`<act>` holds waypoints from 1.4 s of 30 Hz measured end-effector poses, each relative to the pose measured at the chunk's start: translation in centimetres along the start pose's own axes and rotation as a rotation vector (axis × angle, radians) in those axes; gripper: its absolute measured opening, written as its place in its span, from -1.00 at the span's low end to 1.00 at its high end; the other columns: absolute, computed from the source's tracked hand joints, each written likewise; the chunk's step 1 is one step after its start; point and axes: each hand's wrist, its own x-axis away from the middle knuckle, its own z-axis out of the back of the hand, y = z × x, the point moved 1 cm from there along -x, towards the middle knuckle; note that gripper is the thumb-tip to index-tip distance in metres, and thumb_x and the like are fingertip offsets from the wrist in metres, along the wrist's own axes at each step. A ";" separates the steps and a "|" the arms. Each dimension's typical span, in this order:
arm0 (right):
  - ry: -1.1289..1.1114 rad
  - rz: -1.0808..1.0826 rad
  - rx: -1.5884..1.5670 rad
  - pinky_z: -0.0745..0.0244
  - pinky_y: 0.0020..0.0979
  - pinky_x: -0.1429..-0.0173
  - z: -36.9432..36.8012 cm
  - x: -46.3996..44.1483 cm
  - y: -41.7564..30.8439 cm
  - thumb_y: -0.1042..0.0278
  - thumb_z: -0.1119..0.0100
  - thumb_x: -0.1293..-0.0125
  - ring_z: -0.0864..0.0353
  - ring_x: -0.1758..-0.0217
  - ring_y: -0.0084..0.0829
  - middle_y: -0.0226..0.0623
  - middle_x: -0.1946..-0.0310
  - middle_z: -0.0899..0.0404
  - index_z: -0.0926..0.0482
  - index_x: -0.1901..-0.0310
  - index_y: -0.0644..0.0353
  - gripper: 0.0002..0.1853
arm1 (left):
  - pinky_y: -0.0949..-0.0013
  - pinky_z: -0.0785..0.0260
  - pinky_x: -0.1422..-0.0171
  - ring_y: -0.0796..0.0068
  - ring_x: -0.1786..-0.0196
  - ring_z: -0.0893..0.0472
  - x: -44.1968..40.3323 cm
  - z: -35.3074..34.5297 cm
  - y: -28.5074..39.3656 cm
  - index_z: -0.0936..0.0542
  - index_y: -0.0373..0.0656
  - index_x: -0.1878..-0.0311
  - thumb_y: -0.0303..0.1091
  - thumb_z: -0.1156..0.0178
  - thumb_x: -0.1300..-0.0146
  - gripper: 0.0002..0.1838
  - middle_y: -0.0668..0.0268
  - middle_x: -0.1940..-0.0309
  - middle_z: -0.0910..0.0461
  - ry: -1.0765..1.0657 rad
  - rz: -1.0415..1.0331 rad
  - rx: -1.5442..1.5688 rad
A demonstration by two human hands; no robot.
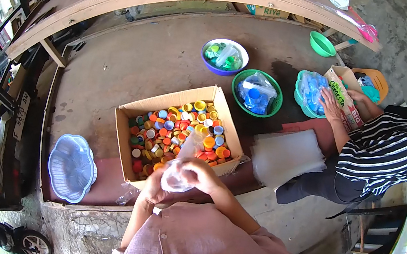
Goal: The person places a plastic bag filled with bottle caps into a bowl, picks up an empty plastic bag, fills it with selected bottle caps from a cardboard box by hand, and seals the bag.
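Note:
Both my hands are at the near edge of an open cardboard box full of colourful bottle caps. They hold a clear plastic bag between them. My left hand has its fingers closed round the bag's left side. My right hand pinches the bag from the right. The upper part of the bag stretches over the caps, with some orange and yellow caps beside it. What lies inside the bag is too unclear to tell.
A pale blue scalloped basin stands left. Beyond the box are a purple-and-white bowl and a green basin. Clear plastic sheets lie right. A person in stripes handles a box beside a green basin.

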 end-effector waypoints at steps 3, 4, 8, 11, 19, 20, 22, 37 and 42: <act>0.017 -0.501 -0.968 -0.46 -0.52 0.14 -0.2 -0.4 -0.1 0.35 0.02 -0.28 -0.57 0.30 -0.49 -0.31 0.38 -0.58 -0.54 0.21 0.34 -0.77 | 0.26 -0.46 -0.05 0.34 0.01 -0.55 -0.6 3.5 -1.4 -0.33 -0.28 -0.15 -0.20 -0.01 -0.30 -0.55 0.19 0.01 -0.49 -0.216 0.116 -0.038; 0.011 -0.506 -0.968 -0.46 -0.52 0.14 -0.4 -0.3 0.0 0.35 0.02 -0.28 -0.57 0.30 -0.49 -0.31 0.38 -0.58 -0.54 0.21 0.34 -0.77 | 0.26 -0.46 -0.05 0.34 0.01 -0.55 -0.1 3.2 -1.2 -0.33 -0.28 -0.15 -0.20 -0.01 -0.30 -0.55 0.19 0.01 -0.49 -0.212 0.109 -0.035; -0.155 -0.513 -1.241 -0.53 -0.44 0.10 -0.6 0.5 1.8 0.26 0.07 -0.36 -0.60 0.31 -0.49 -0.23 0.35 -0.58 -0.46 0.16 0.37 -0.71 | 0.24 -0.51 0.03 0.23 0.04 -0.57 2.1 1.8 0.3 -0.42 -0.34 0.01 -0.15 0.16 -0.38 -0.59 0.04 0.08 -0.52 -0.263 -0.115 0.423; 0.168 -0.905 -1.056 -0.55 -0.43 0.21 -2.8 0.0 1.7 0.23 0.10 -0.39 -0.58 0.33 -0.46 -0.26 0.28 -0.54 -0.44 0.13 0.27 -0.74 | 0.25 -0.53 0.09 0.25 0.12 -0.59 3.3 1.8 0.4 -0.47 -0.33 0.08 -0.14 0.13 -0.36 -0.60 0.08 0.14 -0.56 -0.309 -0.192 0.614; -0.346 -0.594 -0.964 -0.39 -0.58 0.43 -5.3 -4.0 2.4 0.14 0.08 -0.38 -0.45 0.56 -0.65 -0.45 0.56 -0.47 -0.47 0.41 0.16 -0.70 | 0.34 -0.49 0.38 0.35 0.35 -0.59 3.4 8.2 -1.3 -0.40 -0.38 -0.02 -0.03 -0.12 -0.18 -0.44 0.14 0.28 -0.56 -0.294 -0.128 0.340; -0.358 -0.618 -1.041 -0.42 -0.55 0.43 -5.2 -4.2 2.8 0.14 0.05 -0.36 -0.50 0.49 -0.62 -0.43 0.52 -0.49 -0.46 0.30 0.17 -0.74 | 0.35 -0.50 0.36 0.36 0.36 -0.59 3.1 8.3 -1.1 -0.39 -0.38 -0.04 -0.05 -0.13 -0.17 -0.43 0.14 0.28 -0.56 -0.217 -0.215 0.241; -0.384 -0.636 -1.106 -0.46 -0.52 0.42 -4.8 -4.7 3.7 0.14 0.03 -0.35 -0.54 0.41 -0.60 -0.41 0.49 -0.50 -0.46 0.19 0.17 -0.74 | 0.36 -0.50 0.25 0.34 0.30 -0.59 2.3 8.0 0.1 -0.38 -0.36 -0.08 -0.02 -0.15 -0.15 -0.40 0.12 0.23 -0.57 -0.249 -0.316 0.254; -0.484 -0.381 -0.018 -0.29 -0.65 0.66 -5.3 -6.7 1.0 0.29 0.20 -0.42 -0.32 0.77 -0.72 -0.43 0.65 -0.44 -0.07 -0.35 0.11 -0.51 | 0.53 -0.34 0.19 0.54 0.32 -0.36 0.9 5.1 4.2 -0.23 -0.23 -0.07 -0.70 -0.25 0.15 -0.35 0.31 0.23 -0.29 0.154 -1.050 -0.832; -0.070 -0.256 0.110 -0.28 -0.66 0.59 -3.1 -8.1 0.9 0.44 0.01 -0.33 -0.36 0.67 -0.72 -0.30 0.43 -0.58 -0.31 -0.15 0.25 -0.64 | 0.52 -0.33 0.35 0.53 0.38 -0.38 0.4 5.7 5.0 -0.29 -0.26 0.09 -0.75 -0.19 0.20 -0.48 0.28 0.36 -0.30 0.384 -0.916 -0.992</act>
